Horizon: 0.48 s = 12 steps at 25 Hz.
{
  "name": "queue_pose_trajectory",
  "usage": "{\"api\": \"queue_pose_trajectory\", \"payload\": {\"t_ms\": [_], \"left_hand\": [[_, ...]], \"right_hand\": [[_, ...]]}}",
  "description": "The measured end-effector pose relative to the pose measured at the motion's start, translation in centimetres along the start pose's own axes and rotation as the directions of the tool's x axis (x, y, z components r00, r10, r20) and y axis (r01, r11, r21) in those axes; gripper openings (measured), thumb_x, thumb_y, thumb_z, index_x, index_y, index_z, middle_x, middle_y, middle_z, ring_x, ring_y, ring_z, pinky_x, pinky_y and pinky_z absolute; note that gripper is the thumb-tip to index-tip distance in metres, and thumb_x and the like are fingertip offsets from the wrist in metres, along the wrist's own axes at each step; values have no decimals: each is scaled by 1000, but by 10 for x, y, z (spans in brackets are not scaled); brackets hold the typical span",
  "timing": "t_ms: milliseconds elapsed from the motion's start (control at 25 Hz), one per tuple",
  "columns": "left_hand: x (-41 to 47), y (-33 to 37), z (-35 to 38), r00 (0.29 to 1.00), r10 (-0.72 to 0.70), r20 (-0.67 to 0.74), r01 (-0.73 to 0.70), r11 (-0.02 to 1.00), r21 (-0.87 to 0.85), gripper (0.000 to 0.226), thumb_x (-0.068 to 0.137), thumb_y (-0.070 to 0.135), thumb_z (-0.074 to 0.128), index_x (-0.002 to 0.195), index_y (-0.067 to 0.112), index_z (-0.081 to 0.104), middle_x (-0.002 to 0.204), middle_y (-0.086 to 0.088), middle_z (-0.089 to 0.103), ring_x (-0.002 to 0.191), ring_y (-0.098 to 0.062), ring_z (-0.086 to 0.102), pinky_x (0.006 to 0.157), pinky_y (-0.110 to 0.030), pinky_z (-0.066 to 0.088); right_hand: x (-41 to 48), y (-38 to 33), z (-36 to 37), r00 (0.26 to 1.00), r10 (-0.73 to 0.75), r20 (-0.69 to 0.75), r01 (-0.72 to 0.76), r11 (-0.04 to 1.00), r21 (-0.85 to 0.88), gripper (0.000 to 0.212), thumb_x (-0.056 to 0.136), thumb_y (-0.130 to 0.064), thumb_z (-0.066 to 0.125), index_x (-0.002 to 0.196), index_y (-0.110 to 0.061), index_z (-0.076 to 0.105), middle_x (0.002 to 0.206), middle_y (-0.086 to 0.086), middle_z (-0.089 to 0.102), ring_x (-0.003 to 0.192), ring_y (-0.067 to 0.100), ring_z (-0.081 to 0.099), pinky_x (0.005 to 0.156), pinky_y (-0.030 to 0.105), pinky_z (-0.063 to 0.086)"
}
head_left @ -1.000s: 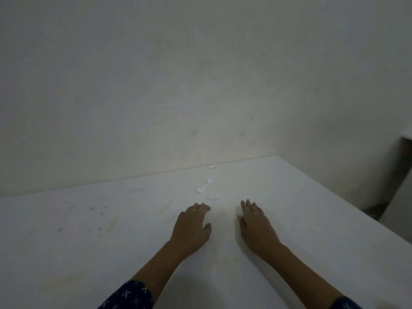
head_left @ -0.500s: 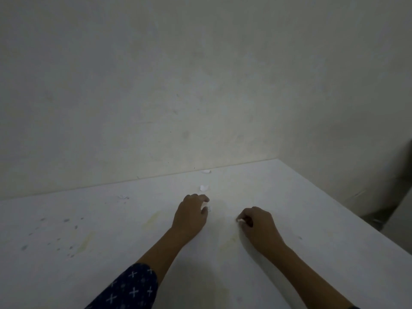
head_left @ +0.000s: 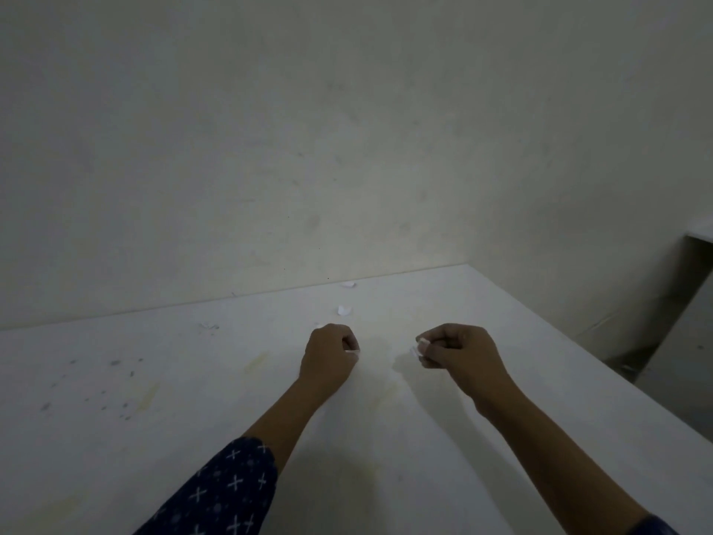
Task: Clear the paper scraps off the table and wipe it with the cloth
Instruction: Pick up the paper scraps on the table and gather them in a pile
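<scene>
The white table (head_left: 501,380) fills the lower half of the head view. My left hand (head_left: 328,357) rests on it, fingers curled, pinching a small white paper scrap (head_left: 352,352). My right hand (head_left: 459,351) is lifted a little, fingers closed on another white scrap (head_left: 416,351). Beyond the hands, one loose scrap (head_left: 344,310) lies on the table and another scrap (head_left: 348,284) sits near the wall. No cloth is in view.
A plain wall (head_left: 308,148) rises right behind the table. Dark specks and yellowish stains (head_left: 115,380) mark the left part of the top. The table's right edge (head_left: 602,364) drops to the floor, with white furniture (head_left: 698,241) at the far right.
Both hands went from flat and open on the table to closed on scraps. The right hand has lifted and shifted right with its scrap; two near scraps are gone from the table.
</scene>
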<state>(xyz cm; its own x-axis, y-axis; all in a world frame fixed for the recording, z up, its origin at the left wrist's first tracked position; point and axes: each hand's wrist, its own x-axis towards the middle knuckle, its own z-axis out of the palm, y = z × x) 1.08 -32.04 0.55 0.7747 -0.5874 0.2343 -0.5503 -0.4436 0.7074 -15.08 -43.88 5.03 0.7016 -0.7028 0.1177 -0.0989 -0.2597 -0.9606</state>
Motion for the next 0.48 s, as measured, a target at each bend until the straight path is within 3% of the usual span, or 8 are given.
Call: {"api": "queue_pose_trajectory", "payload": {"t_ms": [120, 200, 320, 480], "left_hand": [[-26, 3, -24, 1000, 7, -8, -7, 997, -74, 8, 66, 0, 73, 66, 7, 71, 62, -3, 66, 54, -4, 55, 58, -16, 45], [-45, 1, -44, 1000, -27, 4, 27, 993, -116, 6, 66, 1, 76, 68, 5, 72, 68, -11, 71, 53, -8, 58, 61, -20, 50], [-81, -12, -79, 996, -84, -8, 82, 989, -121, 6, 68, 10, 78, 71, 7, 73, 73, -10, 72, 64, -16, 65, 66, -24, 52], [-135, -38, -133, 985, -139, -106, 121, 980, -156, 19, 81, 23, 68, 72, 7, 73, 71, -7, 73, 67, -17, 69, 71, -30, 57]], "right_hand": [[-21, -2, 19, 999, 2, 33, -1, 999, -32, 6, 78, -3, 70, 73, -6, 72, 56, 6, 66, 53, 14, 63, 59, 22, 53], [-42, -1, 42, 997, -3, 71, 9, 996, -85, 10, 76, -5, 72, 69, -12, 73, 54, 4, 66, 50, 12, 60, 60, 25, 53], [-78, -9, 80, 988, -1, 155, 13, 997, -73, 16, 74, -9, 74, 62, -19, 72, 63, 8, 72, 59, 18, 67, 67, 31, 57], [-118, -26, 131, 964, -37, 265, 48, 998, -38, 12, 78, -11, 71, 65, -11, 73, 67, 11, 72, 68, 27, 71, 72, 36, 58]]}}
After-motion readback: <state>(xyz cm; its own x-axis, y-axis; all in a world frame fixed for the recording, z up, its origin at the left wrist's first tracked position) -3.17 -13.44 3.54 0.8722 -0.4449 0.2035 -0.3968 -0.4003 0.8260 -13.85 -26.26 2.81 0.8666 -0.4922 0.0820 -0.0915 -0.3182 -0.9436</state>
